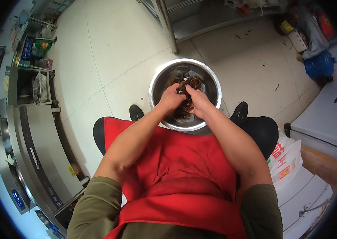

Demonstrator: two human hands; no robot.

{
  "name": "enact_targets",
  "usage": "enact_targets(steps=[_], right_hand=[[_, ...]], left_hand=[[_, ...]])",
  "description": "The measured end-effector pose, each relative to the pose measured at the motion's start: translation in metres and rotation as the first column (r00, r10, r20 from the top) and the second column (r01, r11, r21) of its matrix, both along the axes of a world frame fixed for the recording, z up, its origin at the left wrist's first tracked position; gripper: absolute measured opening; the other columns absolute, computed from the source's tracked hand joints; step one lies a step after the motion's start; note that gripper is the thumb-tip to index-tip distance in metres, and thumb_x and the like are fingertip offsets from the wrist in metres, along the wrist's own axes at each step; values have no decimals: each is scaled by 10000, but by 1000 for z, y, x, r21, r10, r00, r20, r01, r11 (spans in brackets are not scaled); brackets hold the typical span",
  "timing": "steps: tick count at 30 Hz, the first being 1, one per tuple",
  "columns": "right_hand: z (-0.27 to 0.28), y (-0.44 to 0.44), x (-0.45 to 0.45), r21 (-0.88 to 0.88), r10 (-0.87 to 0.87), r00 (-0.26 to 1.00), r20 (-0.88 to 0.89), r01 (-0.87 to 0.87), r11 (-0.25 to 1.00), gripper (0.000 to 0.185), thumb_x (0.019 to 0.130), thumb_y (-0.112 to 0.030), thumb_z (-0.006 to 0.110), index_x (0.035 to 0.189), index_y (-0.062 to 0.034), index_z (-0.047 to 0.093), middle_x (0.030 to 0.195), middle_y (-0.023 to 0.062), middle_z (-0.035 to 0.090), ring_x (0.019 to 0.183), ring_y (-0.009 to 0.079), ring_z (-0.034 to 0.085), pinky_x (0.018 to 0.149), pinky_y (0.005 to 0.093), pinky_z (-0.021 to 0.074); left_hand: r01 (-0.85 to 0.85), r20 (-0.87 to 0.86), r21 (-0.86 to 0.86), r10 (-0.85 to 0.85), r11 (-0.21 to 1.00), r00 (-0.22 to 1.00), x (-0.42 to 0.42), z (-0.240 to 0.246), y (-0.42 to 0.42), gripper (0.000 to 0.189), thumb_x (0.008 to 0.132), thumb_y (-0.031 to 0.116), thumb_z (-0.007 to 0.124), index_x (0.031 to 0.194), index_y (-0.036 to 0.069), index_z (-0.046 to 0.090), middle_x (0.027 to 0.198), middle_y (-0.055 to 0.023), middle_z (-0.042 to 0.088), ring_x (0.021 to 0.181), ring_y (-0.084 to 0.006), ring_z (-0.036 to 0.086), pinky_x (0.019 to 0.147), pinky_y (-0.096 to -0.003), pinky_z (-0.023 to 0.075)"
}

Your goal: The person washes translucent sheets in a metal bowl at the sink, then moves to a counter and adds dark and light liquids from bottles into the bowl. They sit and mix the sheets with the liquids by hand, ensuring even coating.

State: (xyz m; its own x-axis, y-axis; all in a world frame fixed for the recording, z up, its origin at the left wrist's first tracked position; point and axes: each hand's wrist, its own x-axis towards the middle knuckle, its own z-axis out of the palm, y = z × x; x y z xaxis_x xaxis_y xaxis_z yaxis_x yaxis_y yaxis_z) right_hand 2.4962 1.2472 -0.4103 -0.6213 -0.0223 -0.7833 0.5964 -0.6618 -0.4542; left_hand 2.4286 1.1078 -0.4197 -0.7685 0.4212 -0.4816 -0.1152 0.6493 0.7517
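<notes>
A round stainless steel basin (215, 86) stands on the tiled floor between my feet. In it lies a heap of wet, dark brown, glossy food (183, 111); what kind it is, I cannot tell. Pale translucent pieces (177, 73) show around the heap. My left hand (172, 97) reaches in from the left, thumb and fingers closing around some of the brown food. From the right, my right hand (197, 100) grips the same clump, with its thumb close to the left fingertips. Several fingers of both hands are hidden beneath the clump.
A metal rack leg (168, 33) stands just beyond the basin. On the left is a stainless steel kitchen appliance (47, 149). A blue plastic water jug (319, 64) and a brown bottle (285, 25) are far right. A white plastic bag (285, 158) rests near my right knee.
</notes>
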Motion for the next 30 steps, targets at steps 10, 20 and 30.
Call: enact_targets(steps=[10,20,30], right_hand=[[23,10,14,423,129,991,42,-134,896,298,960,-49,592,1253,-2,619,1054,114,695,836,210,661,718,334,545],[16,21,-19,152,-28,999,47,21,988,346,1088,-373,571,1372,-178,546,1317,20,568,1160,205,547,979,517,504],[23,22,8,307,12,991,136,-54,950,249,1065,-267,627,1273,-141,574,1167,9,625,996,126,575,887,357,534]], left_hand=[[143,-10,-69,-144,987,990,-21,30,-24,540,880,118,689,1407,50,592,1203,-194,676,1090,-317,658,951,-395,532],[143,-52,-119,-150,983,987,-17,-2,33,704,832,367,794,1457,141,559,1355,-244,610,1191,-417,646,1038,-452,509],[20,81,109,-29,994,996,-6,32,-5,342,949,54,602,1276,19,696,1063,-88,747,960,-173,665,923,-327,519]])
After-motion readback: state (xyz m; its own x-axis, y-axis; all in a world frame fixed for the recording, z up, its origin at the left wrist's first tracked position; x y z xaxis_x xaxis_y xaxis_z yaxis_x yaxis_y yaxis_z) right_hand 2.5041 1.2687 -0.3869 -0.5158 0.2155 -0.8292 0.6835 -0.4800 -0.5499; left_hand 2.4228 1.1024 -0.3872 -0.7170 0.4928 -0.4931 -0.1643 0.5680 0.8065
